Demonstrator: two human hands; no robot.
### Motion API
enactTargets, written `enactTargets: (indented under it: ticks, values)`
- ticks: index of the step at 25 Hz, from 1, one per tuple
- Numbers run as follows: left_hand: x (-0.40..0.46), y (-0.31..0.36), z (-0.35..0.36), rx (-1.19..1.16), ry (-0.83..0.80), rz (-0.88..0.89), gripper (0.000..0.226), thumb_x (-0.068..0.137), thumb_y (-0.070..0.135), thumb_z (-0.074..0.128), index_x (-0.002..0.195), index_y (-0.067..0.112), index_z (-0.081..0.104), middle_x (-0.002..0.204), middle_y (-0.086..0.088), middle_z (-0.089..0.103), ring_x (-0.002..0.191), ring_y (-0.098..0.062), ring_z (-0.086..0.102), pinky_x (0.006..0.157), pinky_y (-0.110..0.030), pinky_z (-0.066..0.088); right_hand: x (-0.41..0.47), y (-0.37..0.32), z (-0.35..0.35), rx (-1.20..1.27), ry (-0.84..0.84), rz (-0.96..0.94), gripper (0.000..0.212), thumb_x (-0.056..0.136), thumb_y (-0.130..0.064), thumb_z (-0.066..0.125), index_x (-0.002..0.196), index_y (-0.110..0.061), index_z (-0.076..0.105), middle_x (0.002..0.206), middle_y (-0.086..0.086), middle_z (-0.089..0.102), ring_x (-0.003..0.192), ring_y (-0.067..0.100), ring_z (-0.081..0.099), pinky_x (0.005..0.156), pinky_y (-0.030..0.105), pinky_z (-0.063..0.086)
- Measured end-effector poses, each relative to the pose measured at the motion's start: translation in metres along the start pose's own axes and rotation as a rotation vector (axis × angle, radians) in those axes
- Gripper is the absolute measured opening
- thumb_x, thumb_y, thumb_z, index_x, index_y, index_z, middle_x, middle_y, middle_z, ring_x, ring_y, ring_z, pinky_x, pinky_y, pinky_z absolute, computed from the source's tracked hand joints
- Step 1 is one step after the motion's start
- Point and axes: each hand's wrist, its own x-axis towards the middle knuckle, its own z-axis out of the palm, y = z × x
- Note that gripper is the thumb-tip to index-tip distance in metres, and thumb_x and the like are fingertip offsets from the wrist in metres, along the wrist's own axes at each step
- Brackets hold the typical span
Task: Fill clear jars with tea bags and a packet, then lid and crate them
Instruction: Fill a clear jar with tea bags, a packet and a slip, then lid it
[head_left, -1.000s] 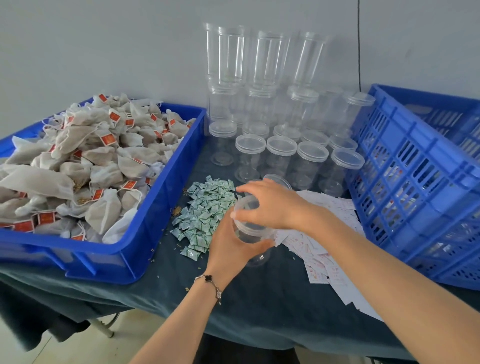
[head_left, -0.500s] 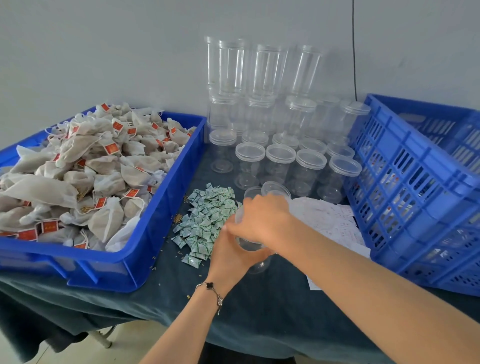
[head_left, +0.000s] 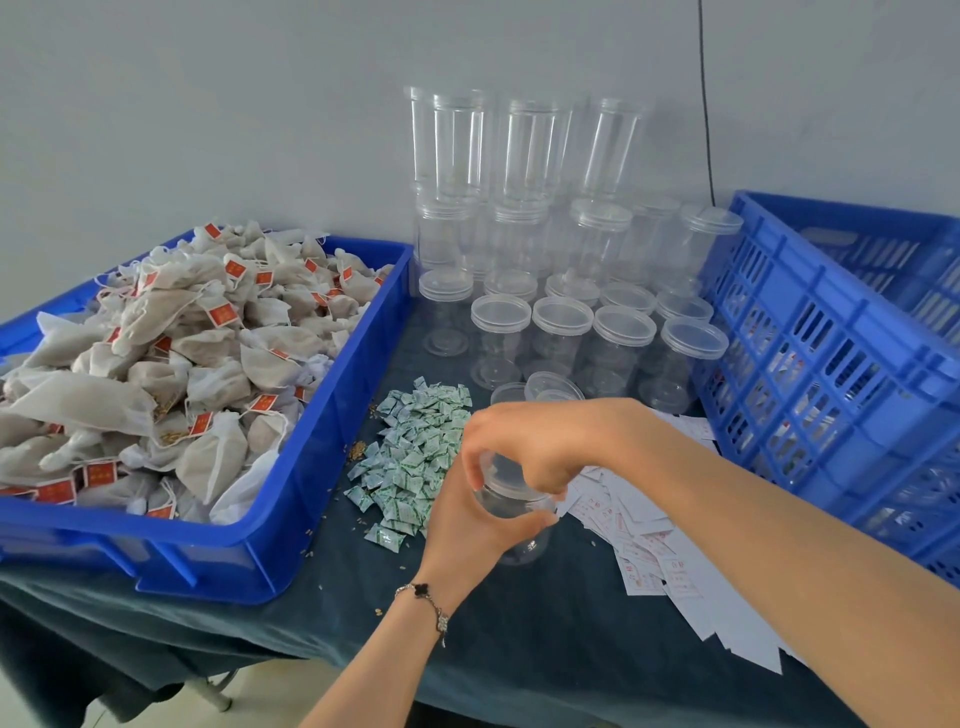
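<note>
A clear jar (head_left: 511, 506) stands on the dark tablecloth near the front centre. My left hand (head_left: 467, 530) wraps around the jar's body. My right hand (head_left: 524, 441) sits on top of it, fingers curled over its clear lid (head_left: 493, 475). The jar looks empty. Tea bags (head_left: 171, 358) with red tags are heaped in a blue tray (head_left: 322, 431) on the left. A pile of small green-and-white packets (head_left: 415, 457) lies between the tray and the jar. A blue slatted crate (head_left: 831, 374) stands on the right.
Several lidded empty jars (head_left: 561, 338) stand in rows behind my hands, with taller stacks (head_left: 524, 171) against the wall. A loose lid (head_left: 553, 387) leans just behind my right hand. White printed slips (head_left: 649, 545) are strewn right of the jar. The table's front edge (head_left: 467, 691) is close.
My right hand has turned and curled down over the jar's lid while my left hand keeps hold of the jar's body. The camera has tilted slightly, shifting the scene down.
</note>
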Motion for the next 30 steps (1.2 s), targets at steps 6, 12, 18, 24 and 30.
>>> enactTargets:
  ticks: [6,12,18,24,30]
  values:
    - [0.0,0.0,0.001,0.032,-0.016,0.053,0.075,0.042,0.053,0.082,0.105,0.052,0.042,0.1,0.033,0.058,0.092,0.012,0.059,0.068,-0.006,0.045,0.009,-0.009,0.018,0.203,0.195,0.077,0.07,0.074,-0.042,0.072,0.134,-0.033,0.038,0.141,-0.001,0.03,0.135,0.021,0.018,0.102,0.047,0.034]
    - [0.005,0.001,0.001,0.005,-0.031,0.041,0.059,0.041,0.049,0.077,0.094,0.05,0.051,0.091,0.035,0.061,0.081,0.013,0.061,0.059,-0.001,0.041,0.025,-0.022,0.026,0.037,0.265,0.579,0.049,0.086,-0.046,0.046,0.122,-0.012,0.05,0.111,0.009,0.061,0.096,0.031,0.059,0.075,0.037,0.052]
    - [0.003,-0.001,-0.007,-0.058,-0.038,0.051,0.08,0.04,0.049,0.087,0.109,0.052,0.047,0.109,0.025,0.059,0.104,0.013,0.054,0.081,-0.007,0.043,-0.012,0.007,-0.03,0.162,0.156,0.136,0.069,0.063,-0.011,0.081,0.113,-0.036,0.041,0.113,-0.001,0.035,0.091,0.021,0.05,0.061,0.032,0.045]
    - [-0.001,-0.002,-0.005,-0.025,-0.041,0.045,0.087,0.037,0.055,0.085,0.11,0.063,0.038,0.12,0.029,0.048,0.112,0.019,0.044,0.088,-0.006,0.036,-0.013,0.095,0.0,0.457,0.704,0.675,0.095,0.063,-0.06,0.075,0.129,-0.007,0.033,0.104,0.005,0.053,0.078,0.017,0.049,0.056,0.028,0.036]
    - [0.003,0.002,-0.009,-0.036,0.001,0.01,0.082,0.038,0.055,0.089,0.107,0.058,0.044,0.116,0.027,0.054,0.11,0.012,0.05,0.087,-0.011,0.042,0.012,0.126,0.089,0.905,0.543,0.777,0.098,0.08,-0.057,0.062,0.149,-0.022,0.002,0.155,0.021,0.002,0.139,0.036,0.025,0.106,0.045,0.029]
